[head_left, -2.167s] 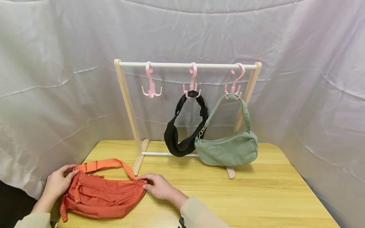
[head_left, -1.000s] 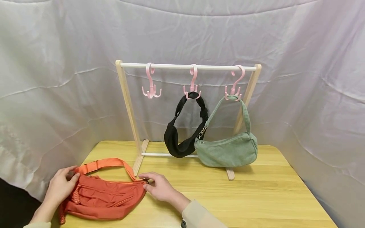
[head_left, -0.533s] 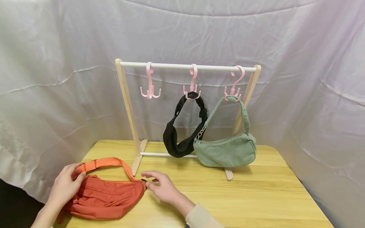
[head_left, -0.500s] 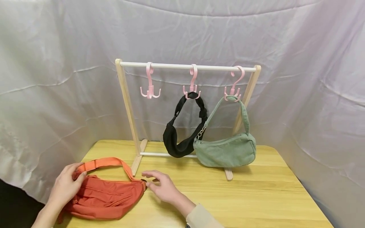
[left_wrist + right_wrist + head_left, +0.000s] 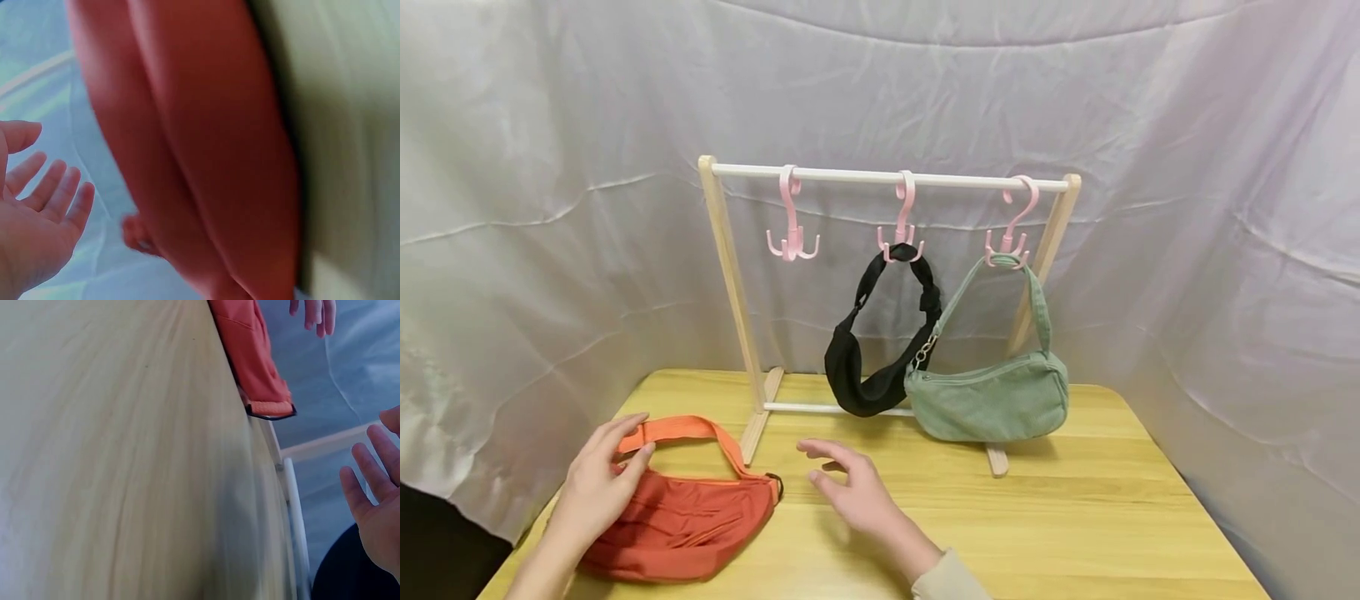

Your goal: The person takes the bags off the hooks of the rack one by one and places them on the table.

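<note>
A red waist bag [image 5: 692, 525] with an orange strap [image 5: 681, 428] lies on the left part of the table; the right wrist view shows a black ring [image 5: 272, 416] at its end. My left hand [image 5: 598, 483] is over the bag's left end, covering part of it. In the left wrist view its fingers are spread and loosely bent, and nothing is gripped. To the right of the bag, apart from it, my right hand [image 5: 857, 492] is above the wood with relaxed fingers and holds nothing.
Behind stands a rack [image 5: 730, 283] with pink hooks. A black bag [image 5: 868, 383] hangs from the middle hook, a green shoulder bag [image 5: 988, 400] from the right hook [image 5: 1013, 225]. The left hook [image 5: 792, 225] bears nothing. Grey cloth surrounds the wooden table [image 5: 1037, 525].
My right hand has let go of the bag's right end and drawn away to the right. My left hand has shifted right over the bag. The bag has barely moved.
</note>
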Tool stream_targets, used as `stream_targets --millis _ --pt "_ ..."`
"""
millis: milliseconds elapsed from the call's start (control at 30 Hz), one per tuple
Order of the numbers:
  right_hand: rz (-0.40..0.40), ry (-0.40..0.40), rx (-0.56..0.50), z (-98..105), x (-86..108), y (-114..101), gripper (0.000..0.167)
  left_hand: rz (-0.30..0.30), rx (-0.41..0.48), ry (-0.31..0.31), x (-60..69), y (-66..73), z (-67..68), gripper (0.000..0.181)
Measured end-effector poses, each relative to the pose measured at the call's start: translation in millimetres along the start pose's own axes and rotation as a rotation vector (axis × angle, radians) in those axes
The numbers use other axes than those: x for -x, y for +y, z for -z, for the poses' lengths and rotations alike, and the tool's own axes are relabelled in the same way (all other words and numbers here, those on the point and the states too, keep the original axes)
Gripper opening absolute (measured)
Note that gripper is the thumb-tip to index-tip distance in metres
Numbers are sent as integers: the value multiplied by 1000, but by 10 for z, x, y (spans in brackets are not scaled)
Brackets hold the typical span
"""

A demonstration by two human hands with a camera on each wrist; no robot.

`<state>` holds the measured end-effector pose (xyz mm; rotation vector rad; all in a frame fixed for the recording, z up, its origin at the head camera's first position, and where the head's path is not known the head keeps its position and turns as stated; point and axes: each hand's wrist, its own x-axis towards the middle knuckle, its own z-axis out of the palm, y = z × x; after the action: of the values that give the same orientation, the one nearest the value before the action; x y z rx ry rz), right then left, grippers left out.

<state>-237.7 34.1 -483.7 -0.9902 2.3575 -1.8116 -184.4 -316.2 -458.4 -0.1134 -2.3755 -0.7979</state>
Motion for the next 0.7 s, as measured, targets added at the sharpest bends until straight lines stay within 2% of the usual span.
stream_targets --millis 233,467,700 --pt "24 48 -27 164 74 -36 43 -84 67 62 -37 264 -81 50" --pt "67 101 -24 303 150 -57 42 -107 129 51 -59 506 -145 57" --pt "62 160 -50 428 255 -80 41 -154 188 35 -87 731 -275 63"
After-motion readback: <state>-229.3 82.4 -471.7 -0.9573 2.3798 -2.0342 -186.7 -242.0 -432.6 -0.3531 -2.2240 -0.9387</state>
